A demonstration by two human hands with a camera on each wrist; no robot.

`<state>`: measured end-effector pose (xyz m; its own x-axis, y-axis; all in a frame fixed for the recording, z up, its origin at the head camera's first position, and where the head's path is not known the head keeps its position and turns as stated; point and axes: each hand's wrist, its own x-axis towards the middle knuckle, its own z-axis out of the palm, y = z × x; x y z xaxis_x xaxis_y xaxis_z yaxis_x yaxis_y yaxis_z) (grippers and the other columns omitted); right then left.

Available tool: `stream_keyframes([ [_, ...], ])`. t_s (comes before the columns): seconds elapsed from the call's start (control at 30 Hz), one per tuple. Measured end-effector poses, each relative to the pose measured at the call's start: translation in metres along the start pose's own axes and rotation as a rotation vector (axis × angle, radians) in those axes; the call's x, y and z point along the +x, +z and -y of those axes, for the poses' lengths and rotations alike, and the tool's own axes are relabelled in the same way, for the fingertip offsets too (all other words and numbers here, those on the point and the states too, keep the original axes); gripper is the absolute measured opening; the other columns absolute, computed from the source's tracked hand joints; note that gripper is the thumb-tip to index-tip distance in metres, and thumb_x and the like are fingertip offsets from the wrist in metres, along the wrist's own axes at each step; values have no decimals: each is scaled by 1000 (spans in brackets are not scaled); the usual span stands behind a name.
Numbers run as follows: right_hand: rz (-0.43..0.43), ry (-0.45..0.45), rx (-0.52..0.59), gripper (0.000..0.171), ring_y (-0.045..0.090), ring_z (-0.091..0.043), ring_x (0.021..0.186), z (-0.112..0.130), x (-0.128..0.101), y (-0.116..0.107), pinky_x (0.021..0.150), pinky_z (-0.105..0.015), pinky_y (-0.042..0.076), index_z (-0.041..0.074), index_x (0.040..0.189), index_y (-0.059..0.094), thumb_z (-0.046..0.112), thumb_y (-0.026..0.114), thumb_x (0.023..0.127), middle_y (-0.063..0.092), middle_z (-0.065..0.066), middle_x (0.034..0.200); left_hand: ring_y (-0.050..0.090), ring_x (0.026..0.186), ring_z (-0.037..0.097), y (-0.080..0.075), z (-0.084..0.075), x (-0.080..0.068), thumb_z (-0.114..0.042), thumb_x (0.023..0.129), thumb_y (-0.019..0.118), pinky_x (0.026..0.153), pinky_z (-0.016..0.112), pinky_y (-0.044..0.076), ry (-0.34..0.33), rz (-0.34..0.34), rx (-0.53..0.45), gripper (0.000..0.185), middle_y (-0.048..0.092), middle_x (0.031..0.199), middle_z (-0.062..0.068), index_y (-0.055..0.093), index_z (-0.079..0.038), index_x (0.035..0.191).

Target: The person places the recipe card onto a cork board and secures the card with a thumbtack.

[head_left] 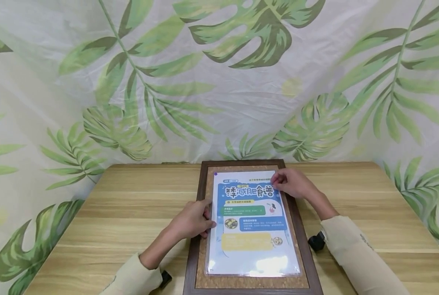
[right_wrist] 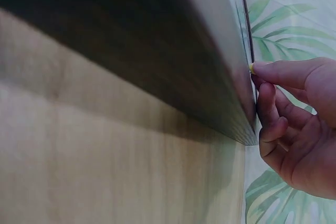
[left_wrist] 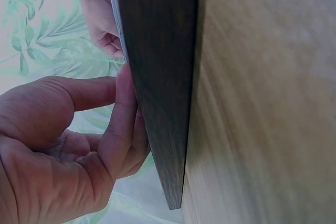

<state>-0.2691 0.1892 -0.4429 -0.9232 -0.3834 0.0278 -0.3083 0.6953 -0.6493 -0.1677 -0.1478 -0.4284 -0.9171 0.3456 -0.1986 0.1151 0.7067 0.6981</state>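
Observation:
A glossy blue-and-white poster [head_left: 252, 262] with printed headings and coloured boxes lies on a cork board [head_left: 201, 282] with a dark wooden frame [head_left: 192, 262]. A purple pushpin [head_left: 216, 173] sits at the poster's top left corner. My left hand [head_left: 191, 219] rests over the frame's left side, fingertips at the poster's left edge. Near the top right corner, my right hand [head_left: 291, 182] pinches a small yellow pushpin [right_wrist: 252, 68] between thumb and finger, close against the board's face. Its point is hidden.
The board lies on a wood-grain table [head_left: 131, 196], its far edge near a leaf-print cloth [head_left: 241, 102] hanging behind. Black wrist devices [head_left: 317, 241] show at both sleeves.

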Motion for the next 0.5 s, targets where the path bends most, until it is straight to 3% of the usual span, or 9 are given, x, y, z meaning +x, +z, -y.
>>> stream_keyframes([
  [0.5,-65,34,-23,10,62,-19,80,-14,25,-8,69,-31,49,5,100,72,9,69,92,70,-7,90,65,51,16,-1,0,0,-1,87,74,43,27,51,6,1,5,28,58,76,9,56,4,108],
])
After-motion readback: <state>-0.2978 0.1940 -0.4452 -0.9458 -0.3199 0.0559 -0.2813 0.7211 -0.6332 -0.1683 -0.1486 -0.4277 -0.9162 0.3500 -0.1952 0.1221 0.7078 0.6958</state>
